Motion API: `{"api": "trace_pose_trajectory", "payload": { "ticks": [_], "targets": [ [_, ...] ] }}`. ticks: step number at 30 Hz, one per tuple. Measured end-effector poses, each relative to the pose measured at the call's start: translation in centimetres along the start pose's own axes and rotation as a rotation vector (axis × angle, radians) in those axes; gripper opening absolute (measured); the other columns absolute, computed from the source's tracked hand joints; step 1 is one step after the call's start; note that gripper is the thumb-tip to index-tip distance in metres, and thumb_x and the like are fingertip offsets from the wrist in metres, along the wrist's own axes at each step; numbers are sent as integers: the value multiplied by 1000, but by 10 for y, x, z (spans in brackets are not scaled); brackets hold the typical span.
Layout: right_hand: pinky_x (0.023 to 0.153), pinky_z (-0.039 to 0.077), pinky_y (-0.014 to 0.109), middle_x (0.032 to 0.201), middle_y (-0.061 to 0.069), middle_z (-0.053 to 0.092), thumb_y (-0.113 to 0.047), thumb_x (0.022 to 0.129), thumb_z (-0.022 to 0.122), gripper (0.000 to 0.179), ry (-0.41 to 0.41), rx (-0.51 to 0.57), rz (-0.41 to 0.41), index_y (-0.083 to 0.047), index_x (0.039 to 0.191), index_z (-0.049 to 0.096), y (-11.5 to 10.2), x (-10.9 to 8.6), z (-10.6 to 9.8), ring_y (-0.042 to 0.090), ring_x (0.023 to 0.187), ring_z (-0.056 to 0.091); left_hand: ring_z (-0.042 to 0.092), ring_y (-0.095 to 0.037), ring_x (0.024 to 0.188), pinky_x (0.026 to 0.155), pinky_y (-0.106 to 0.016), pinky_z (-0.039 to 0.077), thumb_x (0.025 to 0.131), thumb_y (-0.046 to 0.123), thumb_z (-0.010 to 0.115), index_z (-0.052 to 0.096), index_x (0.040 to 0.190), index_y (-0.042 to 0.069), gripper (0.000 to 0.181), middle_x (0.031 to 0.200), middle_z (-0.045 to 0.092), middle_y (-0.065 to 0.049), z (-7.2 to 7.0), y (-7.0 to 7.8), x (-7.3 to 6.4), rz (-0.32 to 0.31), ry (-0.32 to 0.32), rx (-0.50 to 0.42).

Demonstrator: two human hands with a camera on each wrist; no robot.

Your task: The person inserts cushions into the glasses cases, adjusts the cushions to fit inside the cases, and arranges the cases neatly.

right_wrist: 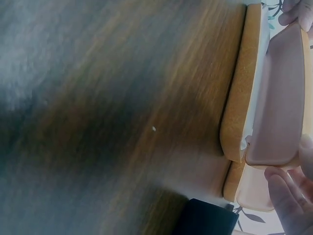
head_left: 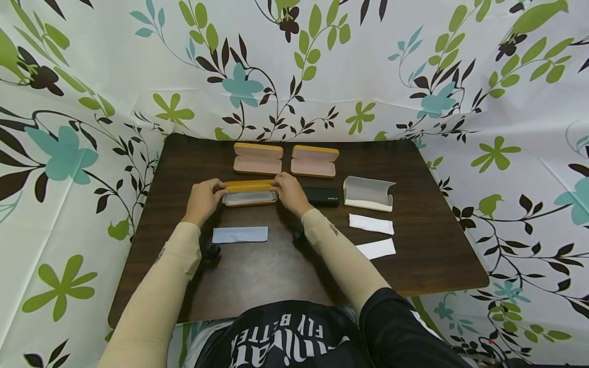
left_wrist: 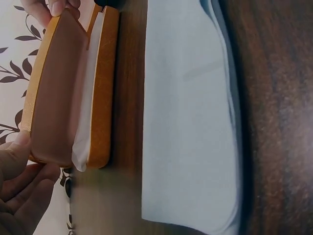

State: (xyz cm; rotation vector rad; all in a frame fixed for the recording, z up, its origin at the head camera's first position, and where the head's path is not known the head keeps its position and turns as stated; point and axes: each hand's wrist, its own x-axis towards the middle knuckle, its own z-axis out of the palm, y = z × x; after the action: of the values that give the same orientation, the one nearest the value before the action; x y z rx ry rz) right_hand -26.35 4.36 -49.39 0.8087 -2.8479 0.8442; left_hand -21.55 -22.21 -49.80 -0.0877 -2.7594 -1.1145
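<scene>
On dark wood-grain surface (head_left: pixel 428 245), bearings from the held case, 12 o'clock farthest from torso: open yellow eyeglass case (head_left: pixel 250 192), base down, lid raised, lid lining pinkish in both wrist views. Left hand (head_left: pixel 204 200) at 9 o'clock, pinching left end of lid between thumb and fingers; right hand (head_left: pixel 291 193) at 3 o'clock, pinching right end likewise. In base, whitish insert (left_wrist: pixel 85 117), poking out slightly at left end; cloth or film, cannot tell. At 12 o'clock, open pink-lined case (head_left: pixel 258 159); at 2 o'clock, matching open case (head_left: pixel 315 162), both yellow along lid. At 3 o'clock, just beside right hand, dark case (head_left: pixel 324 197) with small lettering; farther out, same bearing, open white case (head_left: pixel 368 194), grey inside. Between 3 and 4 o'clock, white folded cloth (head_left: pixel 371 224); at 4 o'clock, near it, second white cloth (head_left: pixel 378 248). At 6 o'clock, light-blue folded cloth (head_left: pixel 240 234), apart from held case.
</scene>
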Motion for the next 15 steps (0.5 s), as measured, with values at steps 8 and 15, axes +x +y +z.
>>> {"api": "trace_pose_trajectory", "payload": {
  "ticks": [8, 15],
  "targets": [
    [85, 54, 28, 110, 10, 62, -10, 96, 69, 16, -16, 11, 30, -2, 109, 76, 0, -4, 7, 22, 101, 64, 69, -38, 101, 87, -52, 54, 93, 11, 74, 77, 103, -1, 15, 106, 74, -20, 4, -3, -8, -22, 18, -24],
    [85, 54, 25, 107, 7, 63, -4, 97, 68, 11, -36, -47, -12, -5, 103, 77, 3, -12, 19, 19, 98, 65, 70, -37, 97, 87, -51, 54, 95, 8, 71, 77, 100, 1, 10, 102, 75, -18, 9, -6, -12, -2, -3, 56]
  ]
}}
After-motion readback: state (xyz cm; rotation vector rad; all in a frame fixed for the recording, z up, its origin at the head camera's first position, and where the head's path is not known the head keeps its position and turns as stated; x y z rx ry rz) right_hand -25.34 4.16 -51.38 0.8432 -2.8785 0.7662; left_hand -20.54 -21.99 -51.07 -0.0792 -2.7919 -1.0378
